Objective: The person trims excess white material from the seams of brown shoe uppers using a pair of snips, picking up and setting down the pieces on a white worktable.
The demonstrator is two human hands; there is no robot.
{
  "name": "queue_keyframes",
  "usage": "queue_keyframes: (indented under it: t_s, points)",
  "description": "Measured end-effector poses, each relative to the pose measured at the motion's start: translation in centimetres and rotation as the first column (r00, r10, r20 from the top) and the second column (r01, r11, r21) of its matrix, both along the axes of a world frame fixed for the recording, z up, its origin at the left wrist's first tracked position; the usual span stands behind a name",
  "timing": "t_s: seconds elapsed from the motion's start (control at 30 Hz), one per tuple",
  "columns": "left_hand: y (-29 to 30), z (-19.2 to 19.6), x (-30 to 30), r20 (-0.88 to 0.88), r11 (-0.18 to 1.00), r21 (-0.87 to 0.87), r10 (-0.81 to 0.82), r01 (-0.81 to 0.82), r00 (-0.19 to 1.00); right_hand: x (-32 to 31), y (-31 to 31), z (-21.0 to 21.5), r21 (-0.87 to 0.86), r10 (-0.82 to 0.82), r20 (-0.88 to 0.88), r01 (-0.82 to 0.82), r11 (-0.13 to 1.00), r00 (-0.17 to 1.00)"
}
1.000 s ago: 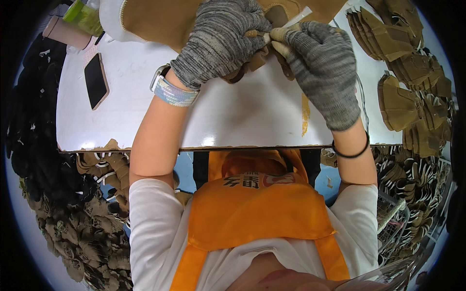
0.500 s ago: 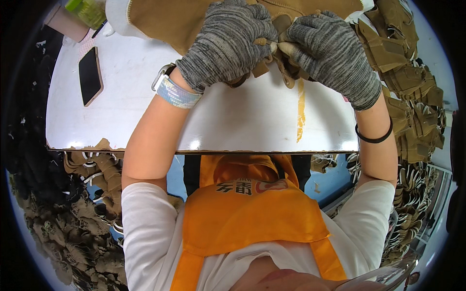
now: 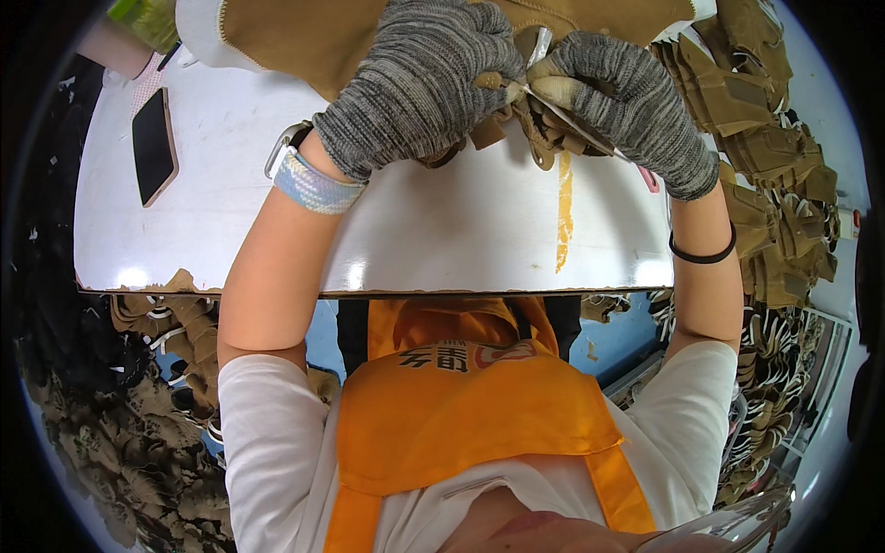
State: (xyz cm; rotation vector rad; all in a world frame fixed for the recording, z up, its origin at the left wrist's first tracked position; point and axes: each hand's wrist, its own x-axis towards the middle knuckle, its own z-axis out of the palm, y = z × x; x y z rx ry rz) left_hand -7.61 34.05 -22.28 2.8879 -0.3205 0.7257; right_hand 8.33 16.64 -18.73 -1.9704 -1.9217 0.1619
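Both gloved hands meet at twelve o'clock over the white table (image 3: 277,230): the left hand (image 3: 419,88) is closed around a small tan leather piece (image 3: 489,134), pinching it just beside the right hand (image 3: 627,101), whose fingers are curled tight around a thin metal tool (image 3: 562,115) that looks like small snips, its tip touching the piece. A large tan leather panel (image 3: 369,32) lies just beyond the hands. Stacks of finished-looking tan pieces (image 3: 774,212) are piled at three o'clock, and more heaps (image 3: 120,433) sit at eight o'clock, so the work seems well along, with this piece mid-trim. A dark phone (image 3: 152,143) rests at ten o'clock.
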Motion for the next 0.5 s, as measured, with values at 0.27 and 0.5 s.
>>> queue_keyframes:
  t_s: [0.27, 0.5]
  points:
    - [-0.4, 0.0, 0.0, -0.017, 0.995, 0.068, 0.07, -0.069, 0.997, 0.3, 1.0, 1.0, -0.031, 0.109, 0.071, -0.107, 0.994, 0.992]
    - [-0.2, -0.6, 0.1, 0.105, 0.994, -0.108, -0.008, 0.02, 0.994, -2.3, 1.0, 1.0, 0.06, 0.055, 0.341, -0.08, 0.995, 0.939]
